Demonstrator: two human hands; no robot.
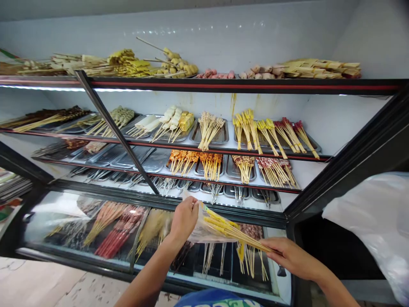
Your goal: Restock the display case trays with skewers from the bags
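A bundle of skewers [234, 231] with yellow food on their far ends is gripped by the bare stick ends in my right hand [289, 256]. Their yellow ends lie inside a clear plastic bag [196, 232]. Pinched at the bag's upper edge, my left hand [185, 217] is closed on the plastic. Both hands are over the glass-topped lower case, in front of the shelves. More yellow skewers [246, 125] lie on a metal tray on the middle shelf.
Shelves of metal trays hold many skewers, among them orange meat skewers [211, 165] and red meat skewers [277, 168]. A dark diagonal frame bar [116, 132] crosses the shelves. On the right hangs a white plastic bag [377, 226]. Red skewers [121, 230] lie under the lower glass.
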